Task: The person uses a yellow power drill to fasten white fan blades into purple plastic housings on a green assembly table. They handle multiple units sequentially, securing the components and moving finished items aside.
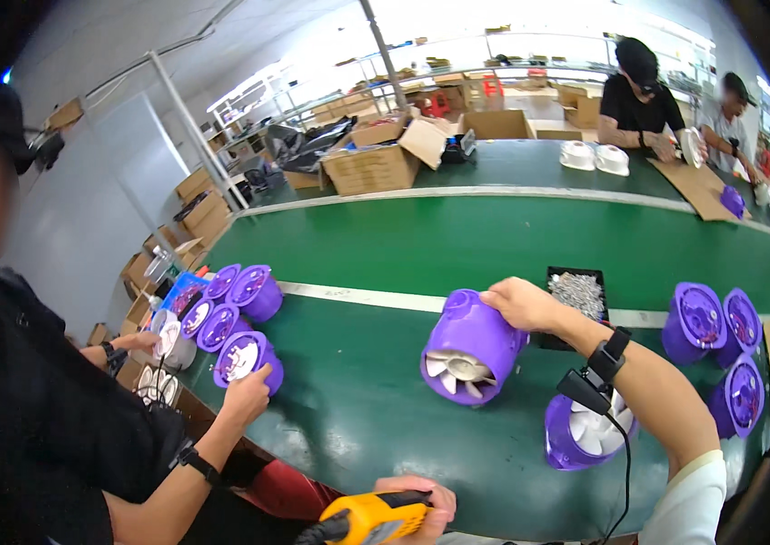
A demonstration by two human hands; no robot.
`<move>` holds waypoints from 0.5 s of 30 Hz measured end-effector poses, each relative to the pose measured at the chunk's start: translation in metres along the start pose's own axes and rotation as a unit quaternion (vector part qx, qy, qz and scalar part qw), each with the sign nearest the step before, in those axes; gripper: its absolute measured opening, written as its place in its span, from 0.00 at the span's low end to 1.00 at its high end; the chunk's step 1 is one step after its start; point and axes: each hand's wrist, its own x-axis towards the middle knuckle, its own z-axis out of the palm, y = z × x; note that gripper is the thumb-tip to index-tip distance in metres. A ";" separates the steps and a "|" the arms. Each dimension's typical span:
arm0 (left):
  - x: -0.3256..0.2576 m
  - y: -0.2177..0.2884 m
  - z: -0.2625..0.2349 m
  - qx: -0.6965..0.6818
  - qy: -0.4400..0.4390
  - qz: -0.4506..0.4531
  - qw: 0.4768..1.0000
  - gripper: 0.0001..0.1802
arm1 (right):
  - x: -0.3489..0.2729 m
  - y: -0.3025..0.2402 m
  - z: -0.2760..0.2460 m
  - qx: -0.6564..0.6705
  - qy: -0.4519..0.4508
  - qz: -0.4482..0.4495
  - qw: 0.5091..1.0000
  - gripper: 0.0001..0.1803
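My right hand point(523, 304) is closed on the upper rim of a purple round housing point(466, 341), which tilts over the green table. White fan blades point(457, 368) show in its open end. At the bottom edge my left hand point(435, 509) is wrapped round a yellow and black power tool point(374, 520); its far parts run out of view. Below my right forearm stands a second purple housing point(566, 436) with a white fan inside, partly hidden by the wrist strap's black box and cable.
A black tray of screws point(577, 292) sits beyond my right wrist. Several purple housings point(695, 322) stand at the right. On the left, a person's hand point(247, 395) holds a purple housing point(271, 368) near others. Across the table are cardboard boxes point(371, 171) and two people.
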 end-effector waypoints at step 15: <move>0.028 -0.012 -0.013 0.007 0.056 -0.025 0.998 0.28 | -0.041 0.002 0.003 -0.174 0.012 -0.002 0.985 0.15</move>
